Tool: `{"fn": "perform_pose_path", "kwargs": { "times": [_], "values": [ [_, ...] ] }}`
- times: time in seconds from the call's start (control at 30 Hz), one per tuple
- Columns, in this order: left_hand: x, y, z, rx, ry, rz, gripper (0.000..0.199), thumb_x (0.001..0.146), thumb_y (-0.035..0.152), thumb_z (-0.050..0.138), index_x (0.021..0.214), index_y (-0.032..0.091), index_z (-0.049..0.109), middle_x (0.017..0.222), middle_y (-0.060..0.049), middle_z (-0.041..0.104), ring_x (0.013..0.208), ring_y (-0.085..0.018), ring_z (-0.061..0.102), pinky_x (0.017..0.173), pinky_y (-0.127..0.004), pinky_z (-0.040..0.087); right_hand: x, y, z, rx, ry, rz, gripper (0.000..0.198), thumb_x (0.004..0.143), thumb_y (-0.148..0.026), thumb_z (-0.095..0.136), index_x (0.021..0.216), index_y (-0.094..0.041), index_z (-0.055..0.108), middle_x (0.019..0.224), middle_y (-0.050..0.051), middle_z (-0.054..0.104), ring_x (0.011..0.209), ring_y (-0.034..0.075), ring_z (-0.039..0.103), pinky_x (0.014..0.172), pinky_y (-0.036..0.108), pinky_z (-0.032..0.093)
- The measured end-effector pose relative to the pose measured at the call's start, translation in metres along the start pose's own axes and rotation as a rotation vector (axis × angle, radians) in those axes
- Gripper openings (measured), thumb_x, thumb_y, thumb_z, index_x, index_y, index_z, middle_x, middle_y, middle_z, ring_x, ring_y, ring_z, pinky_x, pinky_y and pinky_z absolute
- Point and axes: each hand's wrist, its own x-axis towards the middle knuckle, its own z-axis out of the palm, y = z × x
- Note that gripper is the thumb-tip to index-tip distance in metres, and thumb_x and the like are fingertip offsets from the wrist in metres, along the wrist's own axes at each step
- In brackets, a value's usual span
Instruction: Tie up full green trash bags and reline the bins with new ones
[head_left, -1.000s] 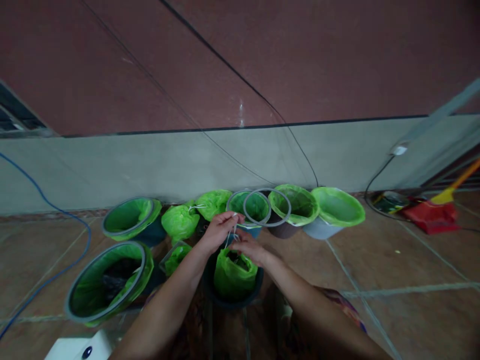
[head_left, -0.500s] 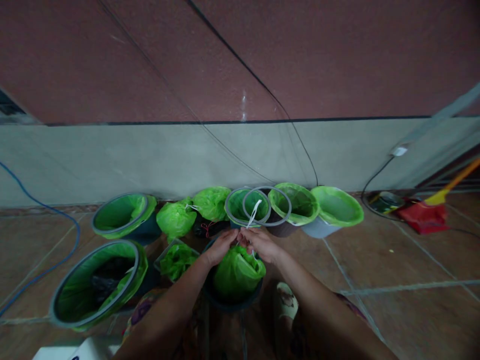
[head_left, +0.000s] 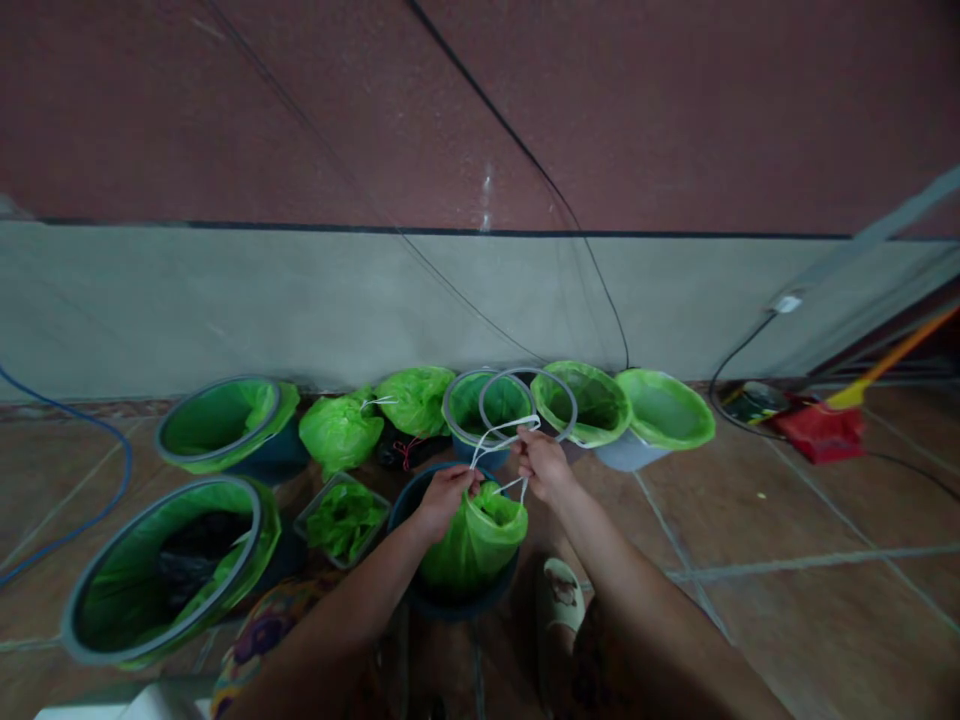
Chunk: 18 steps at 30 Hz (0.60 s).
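A green garbage bag (head_left: 472, 550) stands gathered inside a dark bucket (head_left: 469, 604) between my feet. White drawstrings (head_left: 491, 437) rise from its top in a loop. My left hand (head_left: 448, 498) pinches the string just above the bag's mouth. Slightly higher and to the right, my right hand (head_left: 541, 460) is closed on the other part of the drawstring, which stretches between the two hands. The fingertips of both hands are partly hidden.
Lined bins (head_left: 217, 420) stand left, one large (head_left: 79, 610) with a black bag inside. Tied green bags (head_left: 341, 430) and more bins (head_left: 664, 410) line the wall. A grey ring (head_left: 574, 405) lies over two bins. A red dustpan (head_left: 817, 430) and a blue hose (head_left: 124, 480) flank them.
My hands, close together before, have moved apart, the right one up and to the right. The drawstring now spreads into a wide loop between them. The view has shifted slightly.
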Motion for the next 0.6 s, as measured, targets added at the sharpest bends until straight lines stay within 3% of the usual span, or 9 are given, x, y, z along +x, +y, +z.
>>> {"fn": "perform_pose_path", "kwargs": {
  "times": [0.1, 0.17, 0.3, 0.4, 0.5, 0.6],
  "values": [
    [0.006, -0.002, -0.003, -0.032, 0.192, -0.039, 0.021, 0.074, 0.033, 0.058, 0.072, 0.014, 0.067, 0.061, -0.001, 0.059, 0.06, -0.012, 0.053, 0.062, -0.025, 0.042, -0.009, 0.0, 0.009, 0.057, 0.093, -0.003, 0.025, 0.071, -0.032, 0.071, 0.076, -0.019, 0.051, 0.049, -0.009, 0.05, 0.033, 0.001, 0.025, 0.032, 0.015, 0.019],
    [0.007, -0.002, -0.001, 0.071, 0.184, -0.007, 0.022, 0.076, 0.033, 0.056, 0.073, 0.015, 0.067, 0.058, 0.0, 0.058, 0.058, -0.012, 0.052, 0.06, -0.025, 0.041, -0.015, -0.002, 0.015, 0.1, 0.064, -0.039, 0.027, 0.066, -0.033, 0.073, 0.08, -0.018, 0.055, 0.05, -0.009, 0.051, 0.034, 0.001, 0.025, 0.032, 0.015, 0.019],
    [-0.001, -0.002, 0.012, 0.337, -0.052, 0.122, 0.026, 0.082, 0.033, 0.048, 0.079, 0.017, 0.067, 0.054, 0.003, 0.051, 0.054, -0.011, 0.045, 0.056, -0.025, 0.035, -0.022, -0.007, 0.023, 0.16, -0.119, -0.101, 0.033, 0.06, -0.036, 0.076, 0.081, -0.017, 0.058, 0.053, -0.009, 0.051, 0.036, 0.0, 0.024, 0.034, 0.016, 0.016],
    [-0.009, -0.003, 0.023, 0.47, -0.189, 0.197, 0.023, 0.082, 0.027, 0.046, 0.067, 0.017, 0.061, 0.055, 0.003, 0.048, 0.055, -0.01, 0.042, 0.056, -0.024, 0.032, -0.024, -0.006, 0.029, 0.184, -0.297, -0.062, 0.033, 0.062, -0.037, 0.076, 0.082, -0.017, 0.06, 0.053, -0.009, 0.049, 0.038, 0.0, 0.022, 0.036, 0.017, 0.014],
    [-0.015, -0.002, 0.029, 0.49, -0.299, 0.212, 0.02, 0.078, 0.024, 0.049, 0.062, 0.015, 0.057, 0.056, 0.004, 0.046, 0.055, -0.009, 0.038, 0.055, -0.024, 0.028, -0.023, -0.003, 0.034, 0.202, -0.411, 0.0, 0.034, 0.064, -0.039, 0.075, 0.084, -0.016, 0.061, 0.051, -0.01, 0.043, 0.039, 0.001, 0.018, 0.037, 0.017, 0.01],
    [-0.018, -0.001, 0.03, 0.387, -0.451, 0.175, 0.022, 0.079, 0.033, 0.055, 0.069, 0.014, 0.061, 0.055, 0.005, 0.043, 0.053, -0.009, 0.036, 0.053, -0.023, 0.026, -0.019, -0.003, 0.036, 0.236, -0.424, 0.035, 0.036, 0.065, -0.043, 0.075, 0.083, -0.015, 0.062, 0.05, -0.011, 0.037, 0.04, 0.001, 0.013, 0.037, 0.018, 0.009]
  ]
}}
